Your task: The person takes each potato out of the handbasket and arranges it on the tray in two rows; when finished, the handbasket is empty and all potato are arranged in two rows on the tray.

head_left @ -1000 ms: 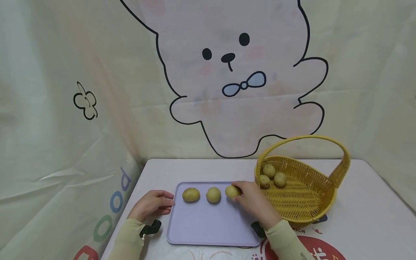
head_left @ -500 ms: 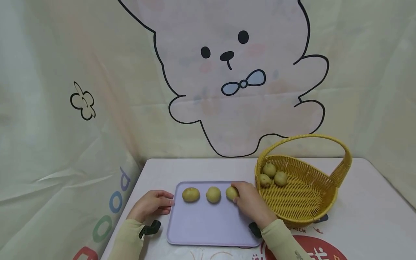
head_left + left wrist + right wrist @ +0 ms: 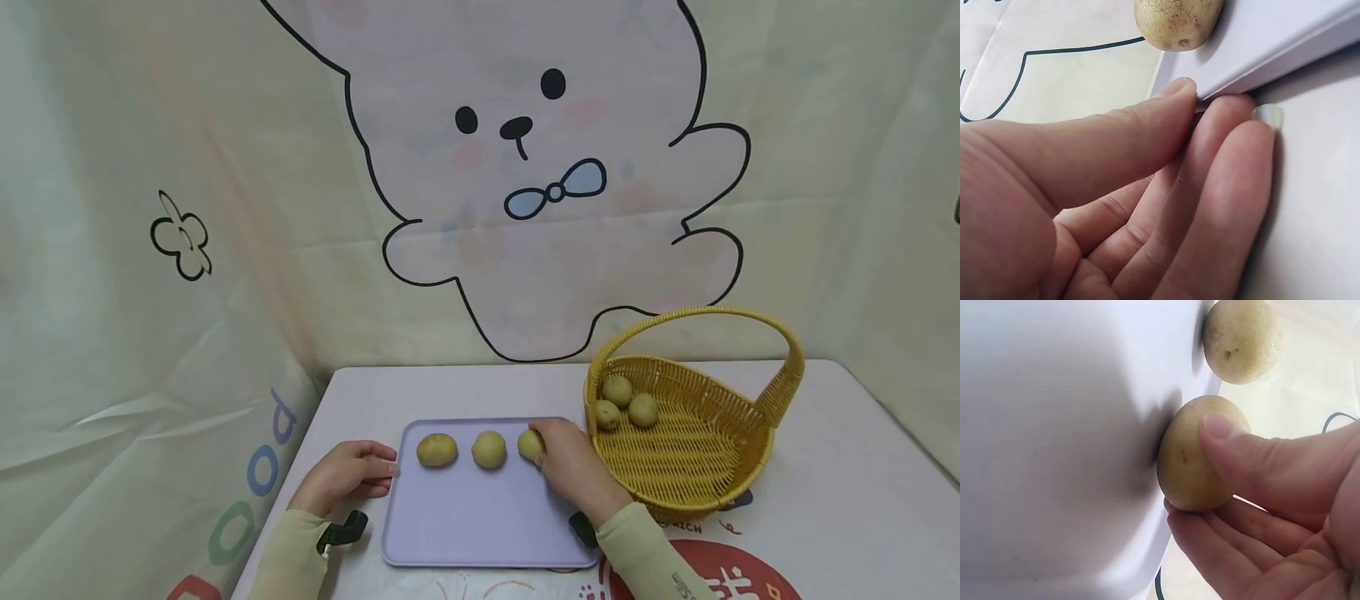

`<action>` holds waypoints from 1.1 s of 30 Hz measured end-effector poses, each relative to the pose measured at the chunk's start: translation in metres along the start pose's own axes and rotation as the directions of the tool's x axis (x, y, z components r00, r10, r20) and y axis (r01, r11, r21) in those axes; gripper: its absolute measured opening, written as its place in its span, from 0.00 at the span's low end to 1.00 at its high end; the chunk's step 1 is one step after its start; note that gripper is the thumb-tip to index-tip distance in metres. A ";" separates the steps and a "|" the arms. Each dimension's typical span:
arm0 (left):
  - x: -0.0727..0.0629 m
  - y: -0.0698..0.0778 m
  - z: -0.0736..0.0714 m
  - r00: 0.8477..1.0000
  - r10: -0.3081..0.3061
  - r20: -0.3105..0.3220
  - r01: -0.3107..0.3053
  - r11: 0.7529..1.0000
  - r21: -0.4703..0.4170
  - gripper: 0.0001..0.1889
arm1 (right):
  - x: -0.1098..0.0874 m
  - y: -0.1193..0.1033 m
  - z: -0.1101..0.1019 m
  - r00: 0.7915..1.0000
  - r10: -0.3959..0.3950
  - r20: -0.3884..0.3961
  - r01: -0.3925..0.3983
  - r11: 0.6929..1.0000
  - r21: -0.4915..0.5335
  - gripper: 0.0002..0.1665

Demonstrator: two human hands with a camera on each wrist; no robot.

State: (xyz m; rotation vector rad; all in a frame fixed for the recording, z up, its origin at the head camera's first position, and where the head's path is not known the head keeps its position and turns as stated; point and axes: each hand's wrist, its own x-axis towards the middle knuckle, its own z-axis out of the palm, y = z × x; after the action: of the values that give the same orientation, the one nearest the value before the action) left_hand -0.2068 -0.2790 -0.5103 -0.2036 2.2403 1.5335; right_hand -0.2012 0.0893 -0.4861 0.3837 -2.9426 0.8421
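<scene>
probably firm, light, best clasped side-on: potato [image 3: 1188, 465] in grip of right hand [image 3: 580, 467]; tray rim [image 3: 1297, 56] in pinch of left hand [image 3: 347, 475].

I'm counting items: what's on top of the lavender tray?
Three potatoes lie in a row on the lavender tray, near its far edge. The right hand grips the rightmost potato, hiding part of it; the surface under the potatoes is covered.
</scene>
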 end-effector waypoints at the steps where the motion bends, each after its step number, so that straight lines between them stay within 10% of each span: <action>1: 0.000 0.000 0.000 1.000 -0.001 0.001 0.001 1.000 0.002 0.20 | 0.000 0.000 0.000 1.000 0.000 -0.002 0.000 1.000 -0.002 0.25; 20: 0.001 -0.001 -0.001 1.000 -0.011 -0.022 0.012 1.000 0.023 0.20 | -0.005 -0.010 -0.009 1.000 -0.001 -0.020 0.001 1.000 0.010 0.27; 27: -0.004 -0.001 -0.001 1.000 0.017 -0.007 -0.016 1.000 0.020 0.21 | -0.032 -0.028 -0.048 0.999 -0.047 -0.013 0.048 0.996 0.071 0.23; 33: 0.000 -0.001 0.001 1.000 0.031 -0.002 -0.031 0.999 0.026 0.21 | -0.047 0.004 -0.101 0.998 -0.063 -0.001 0.063 0.996 0.063 0.18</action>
State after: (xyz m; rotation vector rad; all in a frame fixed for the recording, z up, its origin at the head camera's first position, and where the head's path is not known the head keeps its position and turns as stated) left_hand -0.2059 -0.2784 -0.5109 -0.1643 2.2741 1.5204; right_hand -0.1585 0.1564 -0.4083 0.4778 -2.8939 0.9291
